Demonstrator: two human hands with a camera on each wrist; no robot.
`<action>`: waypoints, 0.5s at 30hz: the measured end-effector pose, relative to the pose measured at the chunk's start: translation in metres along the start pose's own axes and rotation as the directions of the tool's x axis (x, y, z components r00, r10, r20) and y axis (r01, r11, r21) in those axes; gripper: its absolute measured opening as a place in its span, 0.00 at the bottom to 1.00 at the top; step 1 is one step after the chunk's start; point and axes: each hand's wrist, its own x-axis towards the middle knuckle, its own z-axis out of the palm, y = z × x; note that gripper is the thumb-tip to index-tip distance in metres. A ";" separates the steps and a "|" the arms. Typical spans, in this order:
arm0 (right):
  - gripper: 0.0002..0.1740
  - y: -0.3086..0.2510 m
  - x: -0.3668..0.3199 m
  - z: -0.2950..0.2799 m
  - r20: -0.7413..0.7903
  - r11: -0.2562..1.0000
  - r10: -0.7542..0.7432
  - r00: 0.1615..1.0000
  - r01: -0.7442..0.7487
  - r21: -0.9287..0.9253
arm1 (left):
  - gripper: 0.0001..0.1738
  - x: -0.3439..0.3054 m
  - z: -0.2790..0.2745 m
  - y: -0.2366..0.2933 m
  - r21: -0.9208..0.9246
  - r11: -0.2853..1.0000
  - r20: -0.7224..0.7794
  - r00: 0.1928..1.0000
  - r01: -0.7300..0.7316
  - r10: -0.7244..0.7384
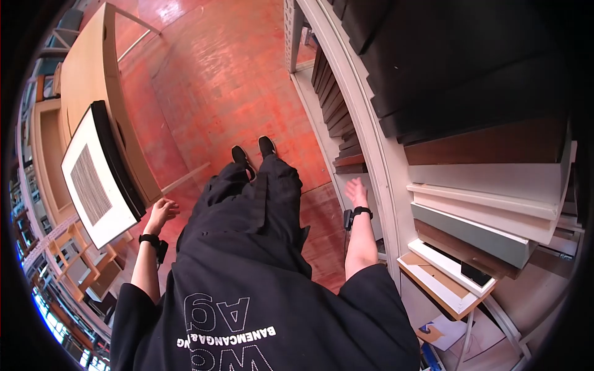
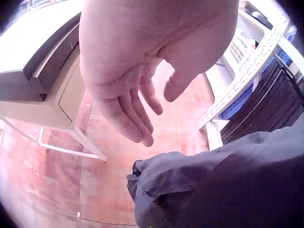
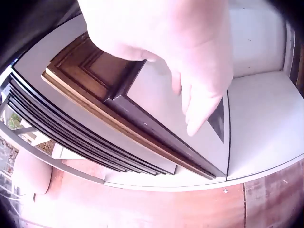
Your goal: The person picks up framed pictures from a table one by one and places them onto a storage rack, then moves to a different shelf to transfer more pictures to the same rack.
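Note:
My left hand point(image 1: 162, 214) hangs with loosely bent fingers beside the near corner of a picture point(image 1: 90, 185). That picture has a white face, a striped grey rectangle and thick black sides, and it lies on a light wooden desk point(image 1: 86, 68). In the left wrist view the hand point(image 2: 156, 61) holds nothing. On the other side my right hand point(image 1: 356, 193) reaches toward the lower shelf, its fingers extended. The right wrist view shows that hand point(image 3: 185, 61) overlapping a dark-edged frame point(image 3: 164, 135), with a brown molded wooden frame point(image 3: 90, 71) leaning beside it.
A white metal rack point(image 1: 387, 179) stands along the right, with several dark panels point(image 1: 331, 99) upright on its lower level. Stacked white, grey and brown frames point(image 1: 470, 216) sit higher up. Red floor point(image 1: 216, 74) stretches ahead; wooden frames point(image 1: 86, 260) fill the far left.

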 end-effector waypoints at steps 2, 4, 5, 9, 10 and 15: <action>0.32 0.006 -0.010 0.009 0.115 0.967 0.233 0.966 -0.217 -0.134 | 0.10 -0.002 0.003 0.000 -0.029 1.000 -0.025 1.000 -0.006 0.005; 0.30 0.017 -0.023 0.020 0.165 0.958 0.239 0.957 -0.205 -0.200 | 0.11 0.000 0.007 -0.005 -0.075 0.997 -0.036 0.999 -0.026 0.024; 0.30 0.022 -0.027 0.026 0.200 0.954 0.250 0.947 -0.206 -0.216 | 0.11 0.002 0.003 -0.013 -0.107 0.993 -0.049 0.998 -0.042 0.037; 0.30 0.039 -0.040 0.058 0.320 0.911 0.347 0.881 -0.236 -0.338 | 0.10 -0.020 0.005 -0.025 -0.214 0.975 -0.084 0.996 -0.056 0.039; 0.30 0.041 -0.043 0.069 0.311 0.886 0.379 0.872 -0.245 -0.393 | 0.10 -0.017 0.002 -0.042 -0.267 0.963 -0.103 0.994 -0.046 0.018; 0.19 0.036 -0.048 0.117 0.313 0.814 0.400 0.861 -0.177 -0.554 | 0.18 -0.044 -0.010 -0.069 -0.508 0.861 -0.100 0.992 0.020 -0.082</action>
